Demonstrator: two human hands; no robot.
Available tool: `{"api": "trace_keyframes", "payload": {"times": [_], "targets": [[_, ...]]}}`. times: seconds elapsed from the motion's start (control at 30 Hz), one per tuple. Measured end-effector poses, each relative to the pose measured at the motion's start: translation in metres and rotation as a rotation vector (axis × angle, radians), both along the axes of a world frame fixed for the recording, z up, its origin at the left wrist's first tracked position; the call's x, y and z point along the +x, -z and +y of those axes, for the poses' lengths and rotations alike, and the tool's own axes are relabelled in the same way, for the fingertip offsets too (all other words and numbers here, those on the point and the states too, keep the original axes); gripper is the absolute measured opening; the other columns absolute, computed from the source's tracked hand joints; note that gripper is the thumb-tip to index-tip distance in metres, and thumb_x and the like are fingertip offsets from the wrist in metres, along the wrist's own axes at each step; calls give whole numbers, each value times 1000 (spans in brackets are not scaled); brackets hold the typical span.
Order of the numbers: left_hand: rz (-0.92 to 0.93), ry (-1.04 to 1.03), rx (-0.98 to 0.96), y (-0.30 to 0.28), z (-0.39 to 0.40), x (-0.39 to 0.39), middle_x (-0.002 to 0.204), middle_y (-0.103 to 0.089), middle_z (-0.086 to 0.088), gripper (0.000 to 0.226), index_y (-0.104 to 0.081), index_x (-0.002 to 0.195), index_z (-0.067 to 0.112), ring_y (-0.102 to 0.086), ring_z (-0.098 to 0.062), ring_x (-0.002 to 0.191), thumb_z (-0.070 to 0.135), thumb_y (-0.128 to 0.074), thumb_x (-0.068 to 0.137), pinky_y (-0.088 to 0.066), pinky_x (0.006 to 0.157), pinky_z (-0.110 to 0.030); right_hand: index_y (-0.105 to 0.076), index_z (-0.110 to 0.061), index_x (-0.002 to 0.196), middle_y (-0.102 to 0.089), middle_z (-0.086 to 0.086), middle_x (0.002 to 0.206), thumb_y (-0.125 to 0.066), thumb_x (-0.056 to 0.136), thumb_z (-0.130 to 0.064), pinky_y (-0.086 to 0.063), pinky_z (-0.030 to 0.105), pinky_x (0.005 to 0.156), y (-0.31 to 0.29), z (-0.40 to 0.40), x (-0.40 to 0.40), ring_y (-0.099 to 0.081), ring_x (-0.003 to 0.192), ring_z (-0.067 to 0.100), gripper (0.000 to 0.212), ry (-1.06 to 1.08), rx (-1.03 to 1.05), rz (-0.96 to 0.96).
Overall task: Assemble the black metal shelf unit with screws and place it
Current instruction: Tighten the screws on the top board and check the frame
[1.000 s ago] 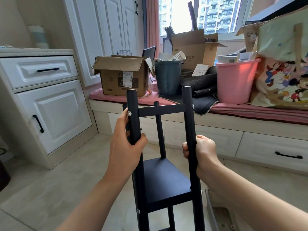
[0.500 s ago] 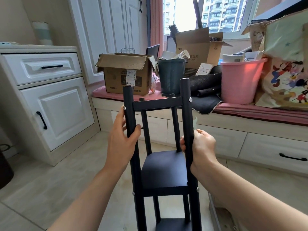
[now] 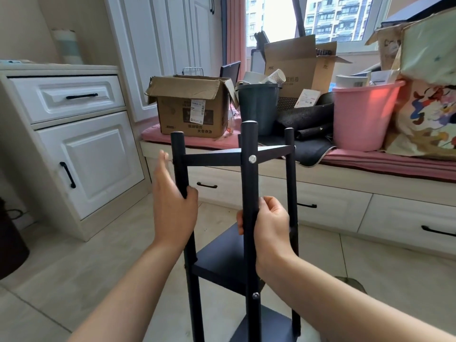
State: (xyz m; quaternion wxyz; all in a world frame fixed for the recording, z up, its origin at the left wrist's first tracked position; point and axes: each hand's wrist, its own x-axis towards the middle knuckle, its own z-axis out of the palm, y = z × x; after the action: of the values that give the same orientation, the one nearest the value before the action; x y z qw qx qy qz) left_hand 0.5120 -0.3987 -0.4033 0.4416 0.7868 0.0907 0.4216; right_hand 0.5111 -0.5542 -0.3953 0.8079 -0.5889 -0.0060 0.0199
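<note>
A black metal shelf unit [image 3: 219,257] is held upright over a tiled floor [image 3: 74,267], in front of a window seat [image 3: 370,169] piled with boxes and buckets. Its left post is grasped by the left hand [image 3: 172,206], thumb hooked around it, fingers extended; a nearer post is clasped by the right hand [image 3: 269,223].
</note>
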Motion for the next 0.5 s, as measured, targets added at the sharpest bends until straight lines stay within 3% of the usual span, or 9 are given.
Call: {"api": "trace_keyframes", "payload": {"times": [0.03, 0.1, 0.17, 0.2, 0.27, 0.33, 0.43, 0.5], "targets": [[-59, -40, 58, -8, -5, -6, 158, -30, 13, 76, -19, 158, 26, -24, 5, 141, 7, -57, 95, -17, 112, -6, -50, -5, 88, -55, 7, 49, -34, 107, -19, -37, 21, 39, 0, 2, -1, -43, 38, 13, 28, -4, -1, -3], [-136, -12, 166, -22, -18, -15, 152, -28, 30, 63, -31, 154, 28, -19, 7, 145, 17, -54, 97, -10, 111, -1, -51, -5, 88, -55, 7, 51, -35, 107, -19, -39, 21, 39, 0, 6, -3, -45, 39, 12, 28, -13, -9, -5], [-117, 125, 191, -33, -34, -24, 139, -24, 50, 50, -41, 147, 37, -18, 11, 145, 33, -48, 98, -13, 114, -6, -52, -4, 89, -55, 7, 51, -37, 106, -20, -40, 22, 41, 1, 11, -5, -47, 41, 14, 27, -36, -12, -1], [-101, 183, 184, -36, -41, -27, 136, -27, 52, 47, -43, 144, 40, -20, 10, 145, 40, -47, 97, -16, 120, -16, -53, -4, 89, -55, 8, 51, -39, 105, -19, -41, 24, 42, 2, 14, -6, -47, 43, 15, 26, -53, -8, 4], [-72, 220, 157, -41, -50, -29, 137, -41, 38, 49, -43, 140, 42, -30, 1, 145, 53, -48, 92, -23, 123, -41, -55, -2, 90, -55, 8, 53, -42, 104, -18, -42, 26, 43, 4, 18, -9, -49, 43, 15, 25, -90, 13, 20], [-36, 187, 148, -43, -52, -29, 133, -48, 22, 62, -41, 139, 38, -37, -7, 138, 60, -57, 83, -25, 120, -51, -56, -2, 89, -56, 7, 55, -45, 104, -19, -42, 25, 42, 5, 22, -10, -51, 43, 14, 25, -116, 21, 25], [-5, 92, 220, -39, -45, -26, 122, -42, 23, 81, -39, 143, 24, -37, -4, 124, 45, -80, 76, -27, 117, -52, -59, -2, 91, -61, 4, 57, -48, 104, -21, -46, 24, 44, 3, 21, -10, -56, 46, 12, 25, -159, 28, 15], [-34, 11, 282, -35, -40, -24, 123, -44, 15, 75, -44, 138, 19, -34, -1, 115, 34, -82, 75, -26, 116, -42, -61, -3, 89, -63, 4, 59, -50, 102, -21, -47, 24, 45, 3, 20, -12, -58, 48, 12, 25, -208, 30, 13]]}}
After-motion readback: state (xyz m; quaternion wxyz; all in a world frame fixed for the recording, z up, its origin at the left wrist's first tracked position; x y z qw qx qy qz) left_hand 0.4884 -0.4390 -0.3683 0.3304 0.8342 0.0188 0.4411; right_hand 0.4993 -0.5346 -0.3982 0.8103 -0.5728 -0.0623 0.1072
